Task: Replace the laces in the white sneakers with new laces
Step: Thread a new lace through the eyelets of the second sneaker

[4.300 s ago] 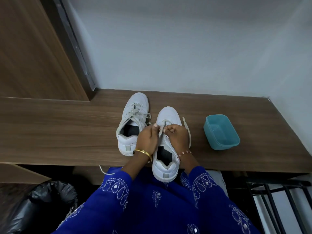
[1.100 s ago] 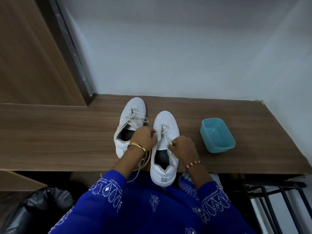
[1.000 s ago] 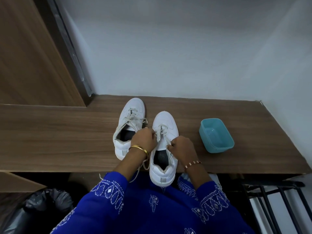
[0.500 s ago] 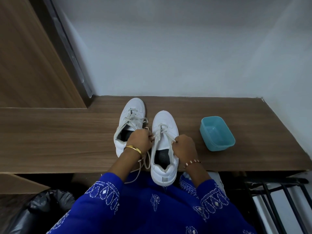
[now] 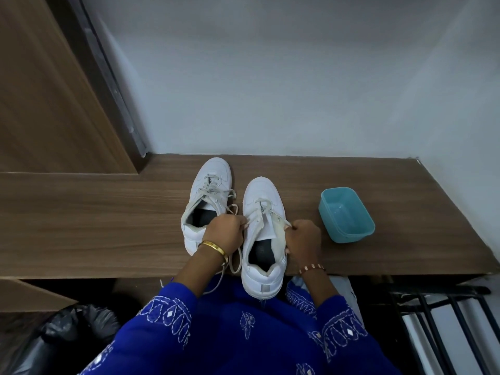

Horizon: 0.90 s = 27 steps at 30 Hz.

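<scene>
A: Wood counter [image 5: 108, 226], sneaker [image 5: 263, 234] left of teal tub [image 5: 346, 215]?
B: Yes. Left hand [image 5: 224, 232] and right hand [image 5: 303, 239] each pinch a lace end [image 5: 281, 220], apart. Pull evenly outward, heel braced.

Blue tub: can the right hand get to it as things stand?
Probably yes. The blue tub sits open on the wooden shelf just right of the right hand, nothing between them. But that hand is pinching the lace of the near sneaker and must let go first.
</scene>
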Motion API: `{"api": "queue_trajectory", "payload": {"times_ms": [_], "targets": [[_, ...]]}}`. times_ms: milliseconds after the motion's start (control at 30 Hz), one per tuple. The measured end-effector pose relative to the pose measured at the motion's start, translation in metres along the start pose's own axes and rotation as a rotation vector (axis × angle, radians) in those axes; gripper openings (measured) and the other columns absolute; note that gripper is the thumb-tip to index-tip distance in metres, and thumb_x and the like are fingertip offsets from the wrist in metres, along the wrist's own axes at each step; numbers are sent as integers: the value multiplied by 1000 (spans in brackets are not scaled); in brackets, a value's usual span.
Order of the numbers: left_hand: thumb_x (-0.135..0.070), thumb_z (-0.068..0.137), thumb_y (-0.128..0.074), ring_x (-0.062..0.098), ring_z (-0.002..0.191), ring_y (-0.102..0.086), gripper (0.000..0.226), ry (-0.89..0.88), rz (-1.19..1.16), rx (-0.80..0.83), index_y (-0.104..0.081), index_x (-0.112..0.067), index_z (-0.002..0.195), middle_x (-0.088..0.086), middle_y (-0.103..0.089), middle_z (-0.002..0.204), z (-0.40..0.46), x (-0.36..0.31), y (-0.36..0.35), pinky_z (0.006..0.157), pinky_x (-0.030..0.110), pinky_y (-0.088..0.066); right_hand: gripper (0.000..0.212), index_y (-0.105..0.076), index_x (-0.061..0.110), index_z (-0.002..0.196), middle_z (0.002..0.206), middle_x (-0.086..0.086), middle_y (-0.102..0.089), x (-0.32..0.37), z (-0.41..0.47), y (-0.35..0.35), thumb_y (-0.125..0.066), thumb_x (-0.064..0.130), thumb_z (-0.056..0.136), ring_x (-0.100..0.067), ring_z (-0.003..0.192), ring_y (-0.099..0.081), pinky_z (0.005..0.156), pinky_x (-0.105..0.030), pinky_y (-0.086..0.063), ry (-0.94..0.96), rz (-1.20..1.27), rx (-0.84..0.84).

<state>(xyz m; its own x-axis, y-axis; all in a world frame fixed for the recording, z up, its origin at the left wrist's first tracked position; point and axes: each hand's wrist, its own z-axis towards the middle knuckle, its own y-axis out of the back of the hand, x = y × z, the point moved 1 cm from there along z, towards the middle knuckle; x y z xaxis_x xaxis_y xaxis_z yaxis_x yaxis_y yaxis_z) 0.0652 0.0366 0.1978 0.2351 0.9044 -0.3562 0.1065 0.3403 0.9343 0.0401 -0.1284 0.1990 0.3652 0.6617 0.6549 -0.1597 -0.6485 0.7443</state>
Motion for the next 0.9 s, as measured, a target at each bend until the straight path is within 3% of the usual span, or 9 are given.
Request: {"api": "queue_trajectory", "payload": {"times_ms": [200,300,400,533,633,733,800,900], "targets": [[-17,95,-42,32,94,-59,26,-6,-19,4,-66,-8,99,15,-68,96,4,-2,-5,74,31,-43,45,-32,17,48,54,1,-38,2,4,8,-52,7,87,-18,58,-41,42,-21,-23,38,-75,-30],[-17,94,-42,33,95,-59,27,24,-62,-20,-66,-6,102,17,-67,99,2,-6,-9,74,32,-42,36,-37,9,52,58,-5,-43,5,4,5,-50,6,85,-22,61,-42,53,-26,-27,59,-91,-22],[-17,94,-44,33,89,-60,27,98,-232,-103,-67,-4,101,18,-68,92,-6,-12,-13,66,30,-36,25,-51,1,61,65,-11,-51,4,4,3,-50,6,86,-23,64,-46,57,-26,-31,60,-77,-7],[-24,95,-49,30,76,-59,26,207,-529,-149,-63,-2,94,18,-65,79,-13,-21,-21,57,24,-27,23,-57,-1,69,68,-9,-51,1,2,3,-50,8,89,-19,66,-47,59,-25,-31,69,-92,-26],[-22,94,-50,23,83,-55,22,288,-659,-127,-58,-3,101,11,-63,89,-7,-26,-28,61,21,-28,23,-57,0,73,69,-8,-51,-2,-2,0,-49,11,91,-18,67,-48,60,-26,-32,92,-90,-56],[-25,92,-51,26,98,-58,32,339,-665,-76,-56,-3,114,14,-61,107,4,-26,-34,75,25,-39,22,-58,2,73,69,-7,-53,-4,-3,-1,-49,12,91,-18,68,-49,60,-25,-31,101,-75,-78],[-26,91,-51,31,100,-58,34,340,-615,-61,-59,-3,113,19,-61,109,10,-27,-34,82,30,-42,22,-61,-1,80,75,-11,-59,-4,-3,-1,-49,12,92,-22,71,-53,62,-26,-34,106,-89,-76],[-22,90,-52,31,101,-59,31,382,-610,-90,-62,-2,112,18,-65,106,14,-28,-31,81,27,-42,23,-61,-3,81,81,-15,-64,-4,-4,-2,-48,13,92,-26,75,-58,65,-30,-38,114,-95,-74]]}}
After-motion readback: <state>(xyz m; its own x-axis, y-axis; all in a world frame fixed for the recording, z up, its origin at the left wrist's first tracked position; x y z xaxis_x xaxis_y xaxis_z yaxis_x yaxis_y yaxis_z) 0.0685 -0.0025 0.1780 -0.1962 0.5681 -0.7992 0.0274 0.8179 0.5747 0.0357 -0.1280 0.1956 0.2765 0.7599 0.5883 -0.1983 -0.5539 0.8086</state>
